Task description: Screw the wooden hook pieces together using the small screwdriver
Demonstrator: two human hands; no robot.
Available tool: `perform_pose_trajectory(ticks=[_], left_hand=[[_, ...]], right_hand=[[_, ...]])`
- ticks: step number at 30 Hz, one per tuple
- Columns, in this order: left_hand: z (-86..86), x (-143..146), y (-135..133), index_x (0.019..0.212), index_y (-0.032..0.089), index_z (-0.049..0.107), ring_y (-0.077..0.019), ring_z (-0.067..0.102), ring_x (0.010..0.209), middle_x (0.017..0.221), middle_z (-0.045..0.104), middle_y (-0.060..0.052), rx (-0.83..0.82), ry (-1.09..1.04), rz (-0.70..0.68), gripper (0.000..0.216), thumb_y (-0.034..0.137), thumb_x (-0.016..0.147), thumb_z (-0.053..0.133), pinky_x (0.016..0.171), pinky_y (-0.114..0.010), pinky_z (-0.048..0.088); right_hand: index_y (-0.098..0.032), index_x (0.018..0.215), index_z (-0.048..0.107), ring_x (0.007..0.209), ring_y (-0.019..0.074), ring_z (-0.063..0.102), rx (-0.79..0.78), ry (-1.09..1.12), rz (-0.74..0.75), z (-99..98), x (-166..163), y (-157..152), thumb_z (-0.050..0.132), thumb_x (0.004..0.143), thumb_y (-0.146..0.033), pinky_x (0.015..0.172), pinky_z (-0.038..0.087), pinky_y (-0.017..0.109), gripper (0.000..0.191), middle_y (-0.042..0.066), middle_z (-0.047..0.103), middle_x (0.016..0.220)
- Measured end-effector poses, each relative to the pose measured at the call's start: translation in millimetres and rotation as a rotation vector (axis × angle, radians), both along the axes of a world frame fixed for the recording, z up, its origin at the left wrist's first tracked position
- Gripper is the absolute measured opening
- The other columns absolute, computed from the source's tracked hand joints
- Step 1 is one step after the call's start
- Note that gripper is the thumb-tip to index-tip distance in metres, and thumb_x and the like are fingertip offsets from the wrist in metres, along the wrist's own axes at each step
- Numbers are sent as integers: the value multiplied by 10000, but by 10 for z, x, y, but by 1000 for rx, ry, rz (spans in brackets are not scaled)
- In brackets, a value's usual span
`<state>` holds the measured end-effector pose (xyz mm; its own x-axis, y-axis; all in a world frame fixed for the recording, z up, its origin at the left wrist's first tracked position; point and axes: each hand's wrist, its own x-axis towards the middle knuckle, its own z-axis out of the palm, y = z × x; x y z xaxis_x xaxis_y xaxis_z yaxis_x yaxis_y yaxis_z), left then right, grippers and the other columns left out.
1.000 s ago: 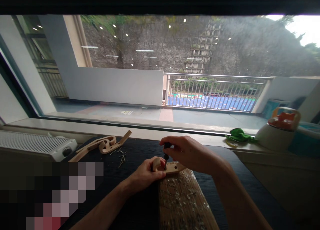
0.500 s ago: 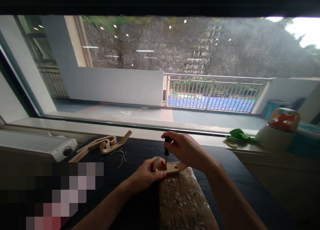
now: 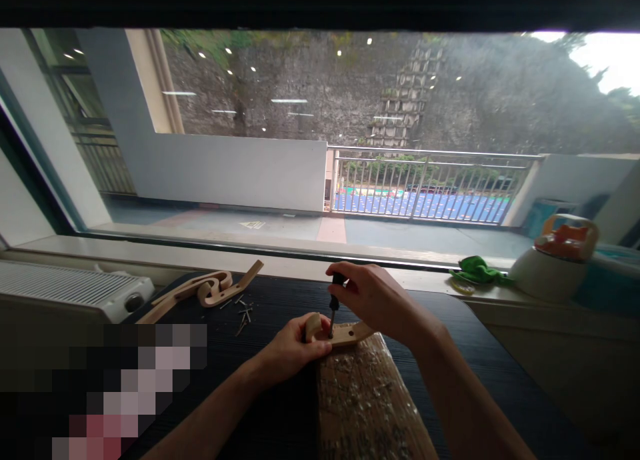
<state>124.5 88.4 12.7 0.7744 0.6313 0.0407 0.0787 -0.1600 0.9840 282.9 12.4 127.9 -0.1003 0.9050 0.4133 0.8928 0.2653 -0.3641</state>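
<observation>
My left hand (image 3: 293, 345) is closed around the curled end of a pale curved wooden piece (image 3: 341, 335), which rests on the far end of a tape-wrapped block (image 3: 367, 397). In my right hand (image 3: 367, 293) is a screwdriver (image 3: 334, 305) with a dark handle, gripped by fingers and thumb. It points down, leaning slightly, its tip at a hole in the wood beside my left thumb. A second hole shows to the right of the shaft. Whether a screw sits under the tip is hidden.
More curved wooden pieces (image 3: 220, 288) lie at the left of the black table (image 3: 280, 300), near several loose screws (image 3: 244, 311). A white radiator (image 3: 75, 290) stands left. A green cloth (image 3: 477, 271) and a white kettle-like container (image 3: 547, 267) are on the windowsill at right.
The screwdriver's handle has tilted slightly to the right, and my right fingers have shifted a little with it. My left hand keeps its hold on the wooden piece.
</observation>
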Motion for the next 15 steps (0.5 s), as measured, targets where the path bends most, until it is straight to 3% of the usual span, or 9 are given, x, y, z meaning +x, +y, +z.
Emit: perform_pose_trajectory(ticks=[4,11,15], left_hand=[[17,-2,-13,914,149,568,-135,491,746,807,572,5,-10,-1,1,294,305,690,676,691,-247,369],[37,-7,-18,886,147,571,-121,455,704,753,536,21,10,1,-28,240,290,712,654,659,-239,344],[41,-8,-19,864,153,563,-113,439,678,731,516,27,2,-3,-29,230,294,706,655,641,-230,338]], right_hand=[[-195,1014,644,565,111,522,7,-12,-9,-7,-14,6,507,852,-279,532,335,244,228,12,626,666],[-241,1205,552,693,136,569,-35,46,72,-64,-67,26,476,851,-242,616,384,251,362,35,659,814],[-206,1206,518,668,135,542,-72,34,63,-85,-83,45,472,831,-208,597,367,251,377,41,649,792]])
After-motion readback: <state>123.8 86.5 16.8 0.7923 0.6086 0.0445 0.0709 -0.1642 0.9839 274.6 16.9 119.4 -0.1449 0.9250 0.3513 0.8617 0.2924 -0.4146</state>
